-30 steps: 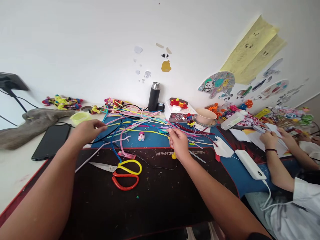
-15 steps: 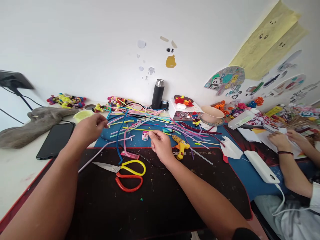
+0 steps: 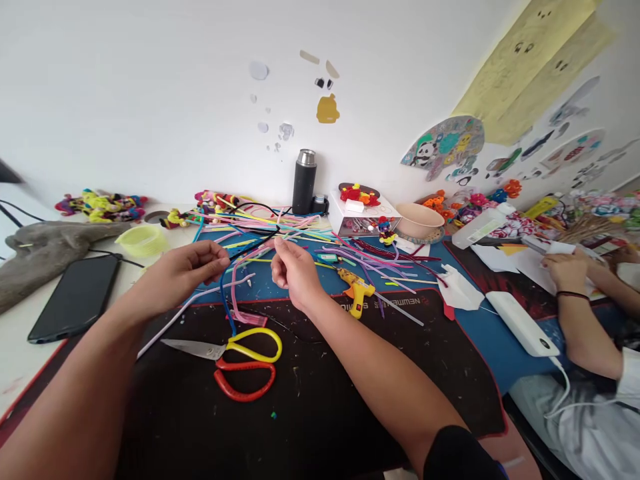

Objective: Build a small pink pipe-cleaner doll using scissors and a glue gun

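Observation:
My left hand [image 3: 193, 270] is pinched on one end of a black pipe cleaner [image 3: 255, 245], which slants up and right over the pile of coloured pipe cleaners [image 3: 240, 227]. My right hand [image 3: 296, 270] is closed just right of it, thumb against curled fingers; whatever it holds is hidden. Below the hands lie scissors [image 3: 220, 353] with one yellow and one red handle, blades pointing left. A blue pipe cleaner [image 3: 223, 293] hangs down to them. A yellow glue gun [image 3: 357, 293] lies to the right of my right hand.
At the back stand a black flask [image 3: 304, 183], a white box [image 3: 345, 223] and a beige bowl [image 3: 417, 223]. A phone [image 3: 75, 297] and a yellow-green bowl [image 3: 143, 240] are at left. A power bank [image 3: 523, 325] lies near a co-worker's hands [image 3: 570, 270] at right.
My left hand has come down and right, with a black pipe cleaner now in its fingers. The small pink-and-white piece beside my right hand is out of sight. The view has shifted slightly.

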Demonstrator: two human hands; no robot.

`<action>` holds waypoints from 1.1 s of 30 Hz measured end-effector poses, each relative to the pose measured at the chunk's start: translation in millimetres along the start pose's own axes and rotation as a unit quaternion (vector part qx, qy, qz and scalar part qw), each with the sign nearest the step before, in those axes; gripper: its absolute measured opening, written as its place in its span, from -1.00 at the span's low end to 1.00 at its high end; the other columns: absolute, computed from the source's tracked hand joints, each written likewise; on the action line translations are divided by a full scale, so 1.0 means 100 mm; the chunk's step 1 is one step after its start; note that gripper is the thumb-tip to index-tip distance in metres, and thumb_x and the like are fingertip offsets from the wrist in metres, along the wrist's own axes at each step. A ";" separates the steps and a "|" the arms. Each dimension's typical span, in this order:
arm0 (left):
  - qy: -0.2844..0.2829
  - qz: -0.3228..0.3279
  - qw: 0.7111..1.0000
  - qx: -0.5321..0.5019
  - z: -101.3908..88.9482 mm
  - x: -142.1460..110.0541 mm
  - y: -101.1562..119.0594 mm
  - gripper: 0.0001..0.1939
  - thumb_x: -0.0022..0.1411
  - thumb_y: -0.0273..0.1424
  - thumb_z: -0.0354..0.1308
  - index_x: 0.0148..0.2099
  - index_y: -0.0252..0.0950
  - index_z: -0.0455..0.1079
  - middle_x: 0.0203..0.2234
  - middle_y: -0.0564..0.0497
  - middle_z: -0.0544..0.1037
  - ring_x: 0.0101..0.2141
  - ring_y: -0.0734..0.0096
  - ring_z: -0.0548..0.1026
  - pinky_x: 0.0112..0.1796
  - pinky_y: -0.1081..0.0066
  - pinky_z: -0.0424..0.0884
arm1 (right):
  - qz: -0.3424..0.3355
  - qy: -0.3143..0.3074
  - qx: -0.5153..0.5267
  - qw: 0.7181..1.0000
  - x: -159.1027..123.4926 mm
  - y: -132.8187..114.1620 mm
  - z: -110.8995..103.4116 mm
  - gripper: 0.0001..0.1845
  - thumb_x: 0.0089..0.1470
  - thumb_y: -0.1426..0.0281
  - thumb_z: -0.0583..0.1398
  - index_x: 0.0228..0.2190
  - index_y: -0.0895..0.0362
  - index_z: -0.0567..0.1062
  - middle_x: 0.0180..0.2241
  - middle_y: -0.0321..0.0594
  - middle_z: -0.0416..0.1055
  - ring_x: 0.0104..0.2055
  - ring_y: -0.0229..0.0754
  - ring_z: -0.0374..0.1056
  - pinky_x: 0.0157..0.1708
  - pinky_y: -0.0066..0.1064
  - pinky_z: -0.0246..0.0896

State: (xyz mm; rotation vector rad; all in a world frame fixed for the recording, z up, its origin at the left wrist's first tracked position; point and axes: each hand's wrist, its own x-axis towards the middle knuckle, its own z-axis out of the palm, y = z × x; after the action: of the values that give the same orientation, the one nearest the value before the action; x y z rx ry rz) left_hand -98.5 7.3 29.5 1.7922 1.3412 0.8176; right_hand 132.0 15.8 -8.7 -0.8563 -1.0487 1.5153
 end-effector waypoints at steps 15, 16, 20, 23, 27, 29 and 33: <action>-0.124 -0.052 0.991 0.023 -0.04 -0.01 -0.05 -0.58 0.19 0.09 0.31 -0.26 -0.17 0.51 -0.44 0.05 0.53 -0.39 0.28 0.45 -0.35 0.38 0.39 | -0.008 -0.026 0.079 0.997 -0.04 -0.12 -0.29 -0.64 0.14 0.04 0.44 -0.25 0.07 0.64 -0.59 -0.49 0.13 -0.64 -0.39 -0.05 -0.62 -0.42 -0.24; -0.132 -0.054 0.990 0.020 -0.04 -0.03 -0.02 -0.58 0.18 0.09 0.31 -0.27 -0.17 0.51 -0.46 0.04 0.52 -0.41 0.28 0.45 -0.35 0.37 0.40 | -0.007 -0.029 0.083 0.996 -0.04 -0.12 -0.29 -0.64 0.13 0.04 0.45 -0.26 0.06 0.63 -0.60 -0.50 0.12 -0.64 -0.39 -0.07 -0.61 -0.42 -0.25; -0.196 -0.070 0.978 -0.007 0.04 -0.10 0.14 -0.60 0.20 0.07 0.31 -0.25 -0.16 0.51 -0.47 0.04 0.51 -0.44 0.29 0.44 -0.38 0.37 0.40 | -0.017 0.000 0.095 0.995 -0.04 -0.08 -0.25 -0.62 0.05 0.04 0.48 -0.29 0.08 0.65 -0.62 -0.50 0.11 -0.63 -0.39 -0.10 -0.62 -0.43 -0.25; -0.280 -0.074 0.957 -0.022 0.13 -0.14 0.26 -0.56 0.29 0.10 0.25 -0.22 -0.18 0.47 -0.50 0.06 0.49 -0.45 0.32 0.42 -0.39 0.40 0.35 | -0.032 0.043 0.074 0.996 -0.05 -0.06 -0.21 -0.63 0.03 0.05 0.48 -0.32 0.09 0.67 -0.63 -0.48 0.14 -0.61 -0.37 -0.07 -0.62 -0.42 -0.23; -0.304 -0.064 0.950 -0.012 0.19 -0.15 0.36 -0.57 0.34 0.08 0.26 -0.22 -0.21 0.46 -0.48 0.06 0.55 -0.41 0.30 0.48 -0.33 0.39 0.41 | -0.035 0.036 0.053 0.997 -0.08 -0.07 -0.19 -0.61 0.01 0.02 0.48 -0.35 0.08 0.66 -0.65 -0.49 0.10 -0.61 -0.36 -0.07 -0.62 -0.42 -0.17; -0.280 -0.045 0.959 -0.021 0.21 -0.14 0.40 -0.57 0.31 0.07 0.31 -0.15 -0.22 0.52 -0.36 0.00 0.65 -0.34 0.25 0.56 -0.26 0.35 0.48 | -0.025 0.025 0.065 0.997 -0.09 -0.08 -0.19 -0.61 0.01 0.03 0.49 -0.34 0.08 0.66 -0.66 -0.52 0.07 -0.62 -0.37 -0.10 -0.62 -0.41 -0.17; -0.222 -0.023 0.973 -0.063 0.34 -0.12 0.47 -0.44 0.23 0.11 0.37 0.06 -0.21 0.56 -0.10 -0.10 0.71 -0.14 0.08 0.65 -0.16 0.27 0.58 | -0.008 0.006 0.082 0.997 -0.13 -0.03 -0.14 -0.62 0.06 0.05 0.47 -0.27 0.09 0.68 -0.66 -0.53 0.07 -0.63 -0.38 -0.08 -0.61 -0.41 -0.23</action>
State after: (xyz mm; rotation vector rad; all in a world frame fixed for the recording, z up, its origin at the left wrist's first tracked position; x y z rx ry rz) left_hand -50.5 -18.6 50.9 1.7083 1.0092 0.4288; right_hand 148.3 5.7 -10.9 -0.7380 -0.9065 1.5575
